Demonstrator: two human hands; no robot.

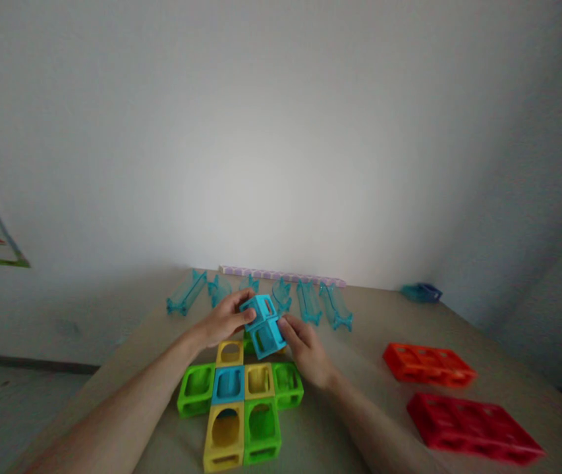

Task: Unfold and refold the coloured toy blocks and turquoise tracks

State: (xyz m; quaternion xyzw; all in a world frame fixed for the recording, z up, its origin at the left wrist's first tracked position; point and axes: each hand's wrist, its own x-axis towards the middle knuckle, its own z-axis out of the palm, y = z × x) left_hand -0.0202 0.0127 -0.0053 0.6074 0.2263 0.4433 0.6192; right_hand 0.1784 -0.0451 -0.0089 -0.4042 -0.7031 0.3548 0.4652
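Observation:
Between my two hands, a pair of joined light-blue hollow cube blocks is held tilted above the table. My left hand grips the upper-left cube, thumb across its near face. At the lower-right cube, the fingers of my right hand are closed on its side. Beneath them lies a flat cross-like cluster of cube blocks: green blocks at the sides, yellow blocks at the front and back, and a blue block in the middle. Part of the cluster's back is hidden by the held blocks.
Several clear teal track pieces lie in a row at the back, before a purple-and-white strip along the wall. To the right are an orange block row and a red block row. A dark blue piece sits at the back right.

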